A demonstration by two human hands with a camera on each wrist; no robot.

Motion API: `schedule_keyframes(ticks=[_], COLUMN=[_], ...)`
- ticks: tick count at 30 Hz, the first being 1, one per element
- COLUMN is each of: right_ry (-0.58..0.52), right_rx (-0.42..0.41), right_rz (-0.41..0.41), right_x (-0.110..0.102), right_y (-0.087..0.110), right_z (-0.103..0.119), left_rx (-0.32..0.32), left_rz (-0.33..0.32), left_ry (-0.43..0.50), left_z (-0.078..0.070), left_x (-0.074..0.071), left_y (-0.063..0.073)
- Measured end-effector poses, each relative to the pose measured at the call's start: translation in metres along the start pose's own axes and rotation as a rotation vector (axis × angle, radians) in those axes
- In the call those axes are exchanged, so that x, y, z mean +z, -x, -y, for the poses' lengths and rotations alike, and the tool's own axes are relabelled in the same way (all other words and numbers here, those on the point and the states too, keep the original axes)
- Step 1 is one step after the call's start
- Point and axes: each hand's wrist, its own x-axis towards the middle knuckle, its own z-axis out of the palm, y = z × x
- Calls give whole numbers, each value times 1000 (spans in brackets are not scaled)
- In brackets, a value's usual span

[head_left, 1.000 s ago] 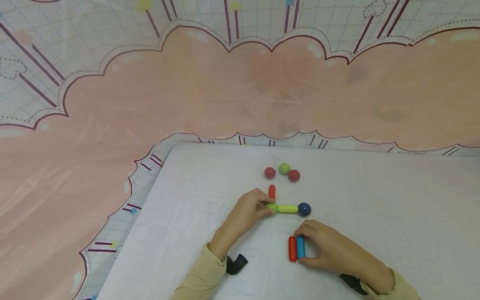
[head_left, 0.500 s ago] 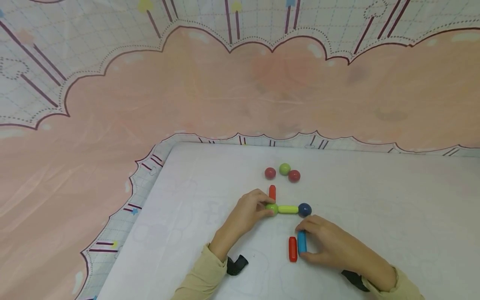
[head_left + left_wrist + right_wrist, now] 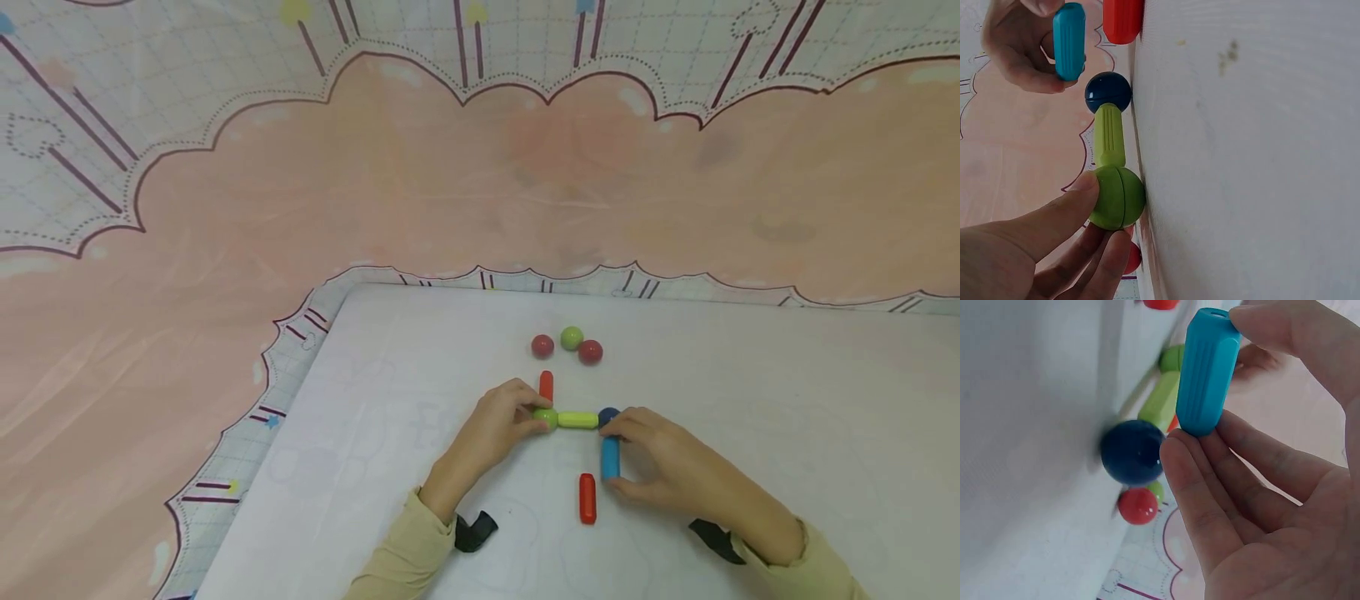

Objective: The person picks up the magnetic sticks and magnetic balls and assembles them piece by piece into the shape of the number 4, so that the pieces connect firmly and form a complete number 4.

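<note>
My left hand (image 3: 495,421) pinches a green ball (image 3: 1117,197) between thumb and fingers. From that ball a yellow-green rod (image 3: 577,420) runs right to a dark blue ball (image 3: 1132,452), and a red rod (image 3: 546,386) points away toward the far side. My right hand (image 3: 660,454) holds a light blue rod (image 3: 1209,372) lengthwise between thumb and fingertips, lifted off the table in the wrist views. The rod is close to the dark blue ball, whose near side the right fingers partly cover in the head view. A second red rod (image 3: 587,498) lies just left of the right hand.
Beyond the joined pieces lie two red balls, one left (image 3: 542,347) and one right (image 3: 590,352), with a green ball (image 3: 572,337) between them. The white tabletop (image 3: 787,417) ends at a far edge, past which hangs patterned peach cloth (image 3: 450,200).
My right hand has picked up the light blue rod from beside the red rod and moved it away from me, up to the dark blue ball. The left hand keeps its hold.
</note>
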Motion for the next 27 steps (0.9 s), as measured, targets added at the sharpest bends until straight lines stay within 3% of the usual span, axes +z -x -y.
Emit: schedule_keyframes(ticks=[13, 22, 27], right_ry=[21, 15, 8], right_rx=[2, 45, 9], right_rz=[-86, -96, -126], right_x=[-10, -16, -19], right_y=[-8, -14, -17], right_z=[-7, -9, -13], left_rx=[-11, -21, -10], left_rz=[1, 1, -3], left_ry=[17, 10, 6], left_z=[-1, -2, -3], left_x=[0, 0, 0], left_y=[1, 1, 2])
